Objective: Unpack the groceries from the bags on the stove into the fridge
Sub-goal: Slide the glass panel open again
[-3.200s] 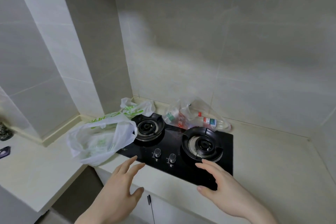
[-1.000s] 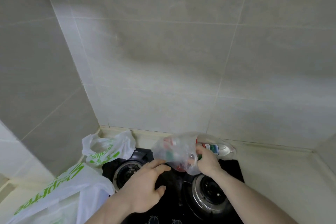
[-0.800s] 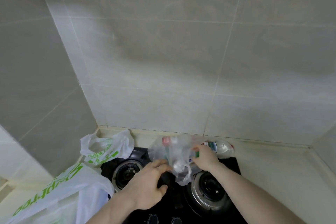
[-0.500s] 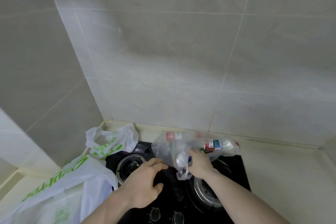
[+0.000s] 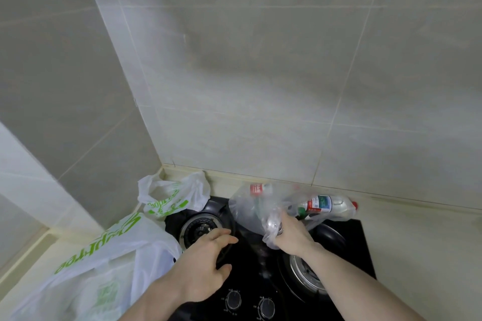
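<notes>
I am looking at a glossy black stove (image 5: pixel 250 263) whose two burners (image 5: pixel 200 227) are showing silver rings around dark centres, and two silver-grey knobs (image 5: pixel 234 300) are sitting at its near edge. At near left a white bag (image 5: pixel 104 263) is carrying bright green lettering; a smaller white bag (image 5: pixel 172 198) farther back is wearing the same green print. The clear bag (image 5: pixel 250 211) is showing through as a hazy grey-white. Inside it I am seeing a clear bottle (image 5: pixel 326 206) with a red, white and blue-green label and a red cap, plus another red label (image 5: pixel 257 188) farther left. The wall tiles (image 5: pixel 260 86) are reading pale grey-green, the counter (image 5: pixel 417 255) cream.
</notes>
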`<act>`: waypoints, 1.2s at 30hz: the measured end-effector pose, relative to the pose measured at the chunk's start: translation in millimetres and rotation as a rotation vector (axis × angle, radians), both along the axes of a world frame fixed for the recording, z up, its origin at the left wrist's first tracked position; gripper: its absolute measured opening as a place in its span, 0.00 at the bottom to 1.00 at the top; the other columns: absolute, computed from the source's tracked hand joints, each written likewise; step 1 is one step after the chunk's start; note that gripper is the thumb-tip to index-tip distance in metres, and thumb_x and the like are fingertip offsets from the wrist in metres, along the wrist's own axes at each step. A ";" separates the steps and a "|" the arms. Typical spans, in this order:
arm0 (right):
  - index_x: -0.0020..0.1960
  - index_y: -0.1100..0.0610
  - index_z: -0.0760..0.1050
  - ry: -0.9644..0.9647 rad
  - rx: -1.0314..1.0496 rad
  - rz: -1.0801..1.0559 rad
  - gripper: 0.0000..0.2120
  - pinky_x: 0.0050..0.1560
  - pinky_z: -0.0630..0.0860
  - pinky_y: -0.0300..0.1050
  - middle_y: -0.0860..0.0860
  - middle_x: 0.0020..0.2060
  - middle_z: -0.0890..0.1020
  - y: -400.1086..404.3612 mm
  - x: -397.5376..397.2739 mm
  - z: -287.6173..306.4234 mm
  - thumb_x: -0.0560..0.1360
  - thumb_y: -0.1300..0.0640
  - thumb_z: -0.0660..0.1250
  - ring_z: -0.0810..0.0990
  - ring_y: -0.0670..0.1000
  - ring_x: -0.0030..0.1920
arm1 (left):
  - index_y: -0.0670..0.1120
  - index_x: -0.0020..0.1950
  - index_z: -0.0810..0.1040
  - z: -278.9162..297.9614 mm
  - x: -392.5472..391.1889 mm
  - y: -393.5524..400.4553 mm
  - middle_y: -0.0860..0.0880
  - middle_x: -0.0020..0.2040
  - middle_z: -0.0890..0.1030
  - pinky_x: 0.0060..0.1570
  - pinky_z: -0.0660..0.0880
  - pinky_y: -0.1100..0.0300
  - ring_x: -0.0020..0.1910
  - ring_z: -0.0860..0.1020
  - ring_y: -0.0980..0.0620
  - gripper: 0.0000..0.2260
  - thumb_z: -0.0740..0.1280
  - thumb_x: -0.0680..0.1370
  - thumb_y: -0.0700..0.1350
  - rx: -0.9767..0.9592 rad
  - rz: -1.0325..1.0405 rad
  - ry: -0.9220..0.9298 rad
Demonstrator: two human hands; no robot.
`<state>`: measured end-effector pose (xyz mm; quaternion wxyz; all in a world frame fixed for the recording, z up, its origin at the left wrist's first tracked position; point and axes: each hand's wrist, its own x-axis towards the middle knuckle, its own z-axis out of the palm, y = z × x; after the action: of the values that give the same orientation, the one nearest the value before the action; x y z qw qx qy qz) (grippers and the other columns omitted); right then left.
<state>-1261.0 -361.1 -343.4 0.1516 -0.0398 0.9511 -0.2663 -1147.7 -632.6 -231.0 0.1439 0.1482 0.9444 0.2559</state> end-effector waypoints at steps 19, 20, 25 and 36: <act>0.46 0.39 0.80 0.390 -0.321 -0.253 0.14 0.46 0.72 0.27 0.27 0.45 0.81 38.7 79.6 152.6 0.66 0.53 0.80 0.80 0.32 0.47 | 0.57 0.77 0.66 12.5 -19.8 49.4 0.63 0.73 0.64 0.69 0.56 0.76 0.73 0.66 0.62 0.30 0.71 0.75 0.51 0.172 -0.084 0.118; 0.48 0.40 0.80 0.340 -0.337 -0.182 0.15 0.47 0.73 0.27 0.31 0.46 0.83 33.1 86.6 164.0 0.66 0.53 0.80 0.81 0.34 0.47 | 0.57 0.77 0.65 13.3 -19.7 55.8 0.63 0.74 0.64 0.69 0.57 0.75 0.74 0.66 0.62 0.33 0.72 0.74 0.53 0.205 -0.085 0.121; 0.56 0.44 0.80 0.161 -0.530 -0.024 0.16 0.47 0.84 0.49 0.46 0.50 0.85 -5.8 106.3 171.0 0.69 0.50 0.79 0.86 0.47 0.47 | 0.58 0.62 0.75 17.1 -15.6 74.0 0.61 0.56 0.82 0.58 0.77 0.60 0.55 0.80 0.64 0.26 0.77 0.68 0.61 0.387 -0.008 0.069; 0.54 0.46 0.80 -0.006 -0.179 -0.231 0.06 0.59 0.79 0.48 0.44 0.52 0.86 59.8 -5.3 40.5 0.79 0.55 0.69 0.83 0.45 0.51 | 0.56 0.59 0.78 2.8 0.6 -0.3 0.56 0.49 0.85 0.51 0.80 0.58 0.47 0.84 0.55 0.24 0.82 0.67 0.47 0.500 0.498 0.037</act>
<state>-1266.3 -301.4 -302.9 0.1186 0.0575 0.9213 -0.3658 -1147.2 -632.9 -228.2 0.0191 -0.0511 0.8621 0.5038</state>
